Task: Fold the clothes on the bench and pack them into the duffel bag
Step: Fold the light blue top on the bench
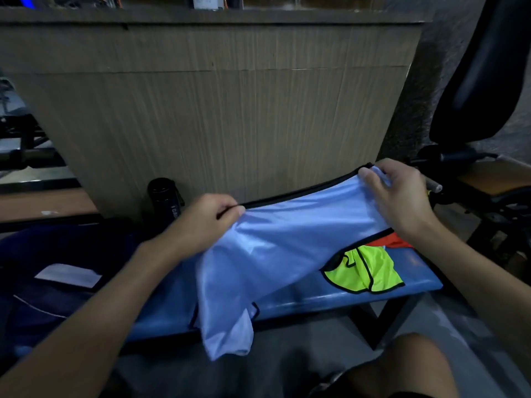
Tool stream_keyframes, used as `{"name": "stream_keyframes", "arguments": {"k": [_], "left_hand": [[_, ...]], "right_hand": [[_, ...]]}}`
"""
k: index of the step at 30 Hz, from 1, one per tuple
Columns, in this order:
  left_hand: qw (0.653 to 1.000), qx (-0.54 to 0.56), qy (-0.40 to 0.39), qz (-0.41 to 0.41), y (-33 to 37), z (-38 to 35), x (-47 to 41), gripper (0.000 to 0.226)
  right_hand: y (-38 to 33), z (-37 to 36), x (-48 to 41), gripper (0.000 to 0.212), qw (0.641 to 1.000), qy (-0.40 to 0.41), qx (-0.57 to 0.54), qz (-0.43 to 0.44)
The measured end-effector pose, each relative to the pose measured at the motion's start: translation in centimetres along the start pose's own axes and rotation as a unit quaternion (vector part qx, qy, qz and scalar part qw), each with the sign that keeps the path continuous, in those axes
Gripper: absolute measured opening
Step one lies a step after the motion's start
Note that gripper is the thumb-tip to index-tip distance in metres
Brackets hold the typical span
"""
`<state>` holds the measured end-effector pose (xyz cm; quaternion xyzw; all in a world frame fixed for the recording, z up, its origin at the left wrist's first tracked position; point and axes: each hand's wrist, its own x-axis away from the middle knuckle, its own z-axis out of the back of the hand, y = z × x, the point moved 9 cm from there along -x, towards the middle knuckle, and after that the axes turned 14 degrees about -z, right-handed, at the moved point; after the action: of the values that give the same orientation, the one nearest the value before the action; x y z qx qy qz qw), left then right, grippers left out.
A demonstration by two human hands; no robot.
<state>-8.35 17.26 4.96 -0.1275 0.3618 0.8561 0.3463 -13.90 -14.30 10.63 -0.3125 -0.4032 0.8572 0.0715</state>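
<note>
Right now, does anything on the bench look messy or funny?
Yes. The shiny light-blue garment with black trim, held by the left hand and right hand, droops off the blue bench at its front edge. At the right, a neon-yellow garment and a red cloth lie crumpled, unfolded.

The blue garment point(287, 239) covers much of the yellow-green garment point(370, 271) and nearly all of the red garment point(390, 242). The dark duffel bag point(43, 245) runs off the left edge (its shape is hard to make out). The bottle point(163, 193) bears lettering too small to read, and its lower end cannot be made out.
</note>
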Motion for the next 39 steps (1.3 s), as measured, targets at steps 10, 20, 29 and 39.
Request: {"name": "stream_keyframes", "arguments": {"k": [10,20,29,39], "left_hand": [[0.968,-0.174,-0.167,-0.069,2.5,-0.6,-11.0,0.031],[0.983,-0.069,-0.172,-0.011,-8.6,-24.7,-19.1,0.021],[0.981,-0.118,-0.118,-0.095,-9.1,-30.0,-20.9,0.028],[0.996,-0.056,-0.039,-0.065,-9.1,-23.7,-15.9,0.011]], "right_hand": [[8.8,-2.3,-4.8,0.035,0.986,-0.029,-0.117,-0.118],[26.1,-3.2,-13.1,0.041,0.979,-0.036,0.123,-0.160],[35.1,-9.4,-12.1,0.085,0.925,-0.153,0.222,-0.269],[26.6,-10.3,-9.3,0.056,0.954,-0.086,0.263,-0.118]]}}
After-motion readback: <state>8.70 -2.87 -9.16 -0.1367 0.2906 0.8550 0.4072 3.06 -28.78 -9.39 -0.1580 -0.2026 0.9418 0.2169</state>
